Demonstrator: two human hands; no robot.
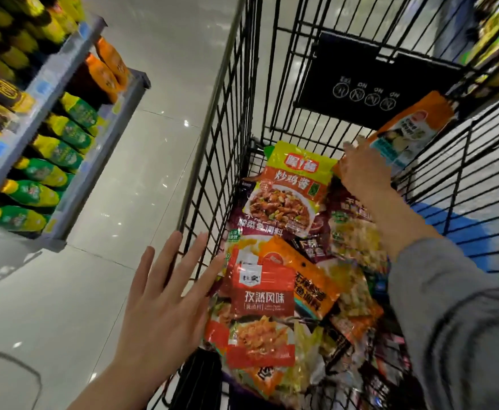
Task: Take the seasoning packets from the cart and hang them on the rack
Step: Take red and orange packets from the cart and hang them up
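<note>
**Right hand on an orange packet at the cart's far end, left hand flat at the rim**

Black wire cart (pixel 236 119) fills the middle and right of the view, loaded with a loose pile of seasoning packets.

Right hand (pixel 363 173): reaches in over the pile toward the far right side of the cart. Fingers curl onto the lower end of an orange-and-white packet (pixel 410 131). The packet is tilted, upper end leaning against the cart's right wire wall, below a black sign panel (pixel 369 87) on the far end. Grey sleeve (pixel 455 315) covers the forearm. Fingertips are mostly hidden behind the hand, so the exact grip is hard to read.

Left hand (pixel 165 294): open, fingers straight and spread, holding nothing. It sits at the cart's left rim; fingertips overlap the wire wall near the near-left corner. Contact cannot be confirmed.

Pile in the cart:
- Yellow-green packet (pixel 292 187) with a stir-fry dish picture, near the far end, lying on top.
- Red packet (pixel 260 294) with white lettering, near the left wall, on top at the near end.
- Orange packet (pixel 304 279) partly under the red packet's right edge.
- Purple packets (pixel 345 208) below these, partly covered.

Shelves (pixel 73 161) to the left of the cart carry rows of green-and-yellow bottles (pixel 50 173); orange pouches (pixel 106 72) are on the tier above. Floor is glossy pale tile (pixel 153 143).
</note>
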